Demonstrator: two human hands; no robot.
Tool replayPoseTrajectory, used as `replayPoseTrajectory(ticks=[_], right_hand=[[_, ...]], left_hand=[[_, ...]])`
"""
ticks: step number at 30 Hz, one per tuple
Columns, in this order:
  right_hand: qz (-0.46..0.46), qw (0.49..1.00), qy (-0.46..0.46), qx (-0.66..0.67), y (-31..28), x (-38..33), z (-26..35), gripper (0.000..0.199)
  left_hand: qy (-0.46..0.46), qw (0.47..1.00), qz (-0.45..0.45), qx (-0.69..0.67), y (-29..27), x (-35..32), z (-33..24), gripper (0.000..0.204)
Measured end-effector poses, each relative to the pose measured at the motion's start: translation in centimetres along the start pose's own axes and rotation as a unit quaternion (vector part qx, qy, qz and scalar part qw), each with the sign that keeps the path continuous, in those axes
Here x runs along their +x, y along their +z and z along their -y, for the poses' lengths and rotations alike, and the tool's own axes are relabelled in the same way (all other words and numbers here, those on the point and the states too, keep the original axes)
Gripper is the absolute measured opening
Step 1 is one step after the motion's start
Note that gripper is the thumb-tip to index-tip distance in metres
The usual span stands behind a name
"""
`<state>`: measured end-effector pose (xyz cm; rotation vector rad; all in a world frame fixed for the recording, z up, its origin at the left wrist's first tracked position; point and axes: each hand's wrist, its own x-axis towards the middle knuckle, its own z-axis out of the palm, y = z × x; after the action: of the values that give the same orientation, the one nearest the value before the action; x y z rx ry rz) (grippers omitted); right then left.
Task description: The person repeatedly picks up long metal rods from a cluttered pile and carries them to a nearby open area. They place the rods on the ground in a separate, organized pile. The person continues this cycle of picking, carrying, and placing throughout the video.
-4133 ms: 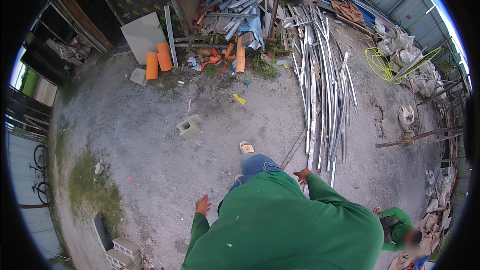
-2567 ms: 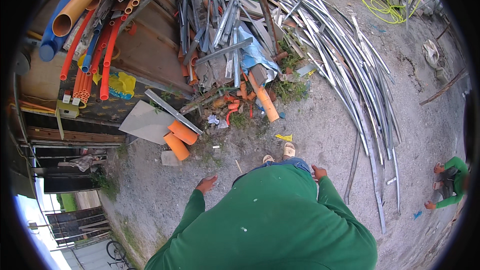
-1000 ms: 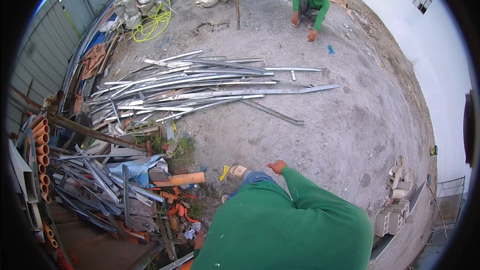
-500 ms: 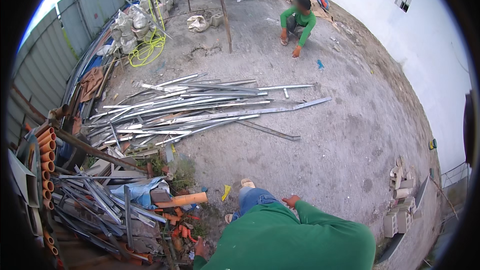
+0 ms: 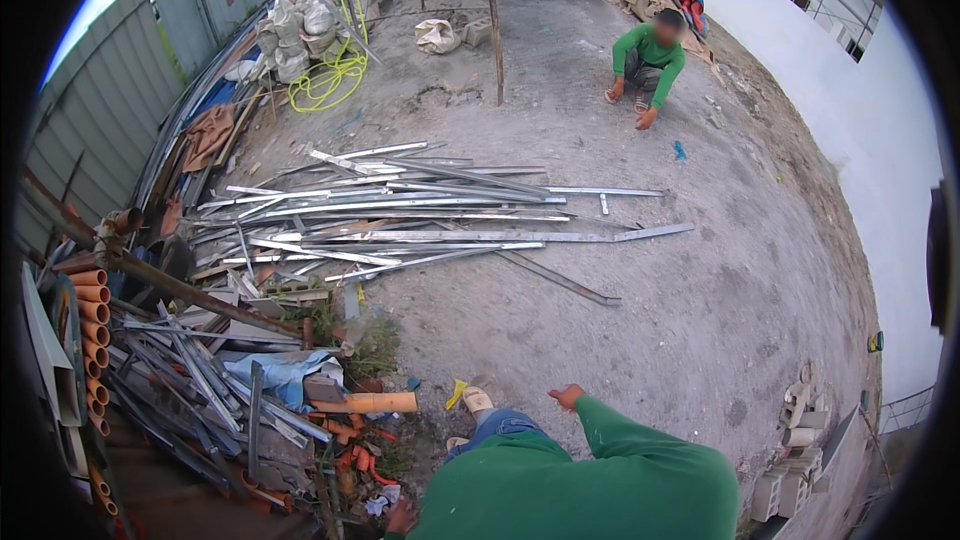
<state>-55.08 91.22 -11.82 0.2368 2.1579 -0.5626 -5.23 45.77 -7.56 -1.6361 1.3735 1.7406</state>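
Note:
My right hand [image 5: 567, 397] hangs over the grey ground in front of my green sleeve, holding nothing I can see, its fingers loosely stretched. Low in the picture, my left hand [image 5: 402, 517] is beside a scrap heap, close to a crumpled white scrap [image 5: 382, 500]; its fingers are too small and dim to read. Near my feet lie a yellow scrap [image 5: 456, 394] and an orange pipe [image 5: 365, 403]. Ahead, a loose pile of silver metal strips [image 5: 420, 236] spreads across the ground.
A co-worker in green [image 5: 650, 65] squats at the far right, hands low. Metal offcuts [image 5: 190, 380] and stacked orange pipes [image 5: 93, 340] crowd the left. Concrete blocks [image 5: 790, 485] line the right. A yellow hose [image 5: 330, 80] coils by white sacks [image 5: 295, 35]; a wooden post [image 5: 495, 30] stands ahead.
The view has turned slightly left, so the surroundings sit further right. My right hand has swung a little forward and left. The co-worker has brought both hands closer together.

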Motion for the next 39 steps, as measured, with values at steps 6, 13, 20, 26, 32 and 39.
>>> replayPoseTrajectory(ticks=[6, 13, 20, 26, 32, 39], right_hand=[[0.079, 0.991, -0.065, 0.081, -3.5, 3.5, 13.3, 0.060], [0.135, 0.969, -0.030, 0.206, 0.0, 5.2, 15.4, 0.054], [0.177, 0.971, 0.033, 0.157, 4.5, 1.7, 9.3, 0.050], [0.181, 0.972, 0.134, 0.069, 6.7, 2.3, 2.1, 0.047], [0.161, 0.977, 0.135, 0.031, 11.1, 8.2, 5.2, 0.048], [0.281, 0.956, -0.081, 0.014, 28.6, 8.2, 23.5, 0.043]], left_hand=[[-0.014, 0.994, -0.077, -0.076, 1.5, -4.3, -0.6, 0.064], [0.005, 0.994, -0.105, 0.036, 2.1, -15.1, -9.2, 0.067], [-0.139, 0.957, -0.110, 0.230, -0.2, -14.3, -4.0, 0.073], [-0.206, 0.973, -0.102, -0.019, -2.3, -11.7, -10.5, 0.080], [-0.224, 0.964, -0.101, -0.106, -8.1, -6.2, -6.2, 0.090], [-0.162, 0.960, -0.180, -0.138, -22.8, 5.7, -1.2, 0.088]])
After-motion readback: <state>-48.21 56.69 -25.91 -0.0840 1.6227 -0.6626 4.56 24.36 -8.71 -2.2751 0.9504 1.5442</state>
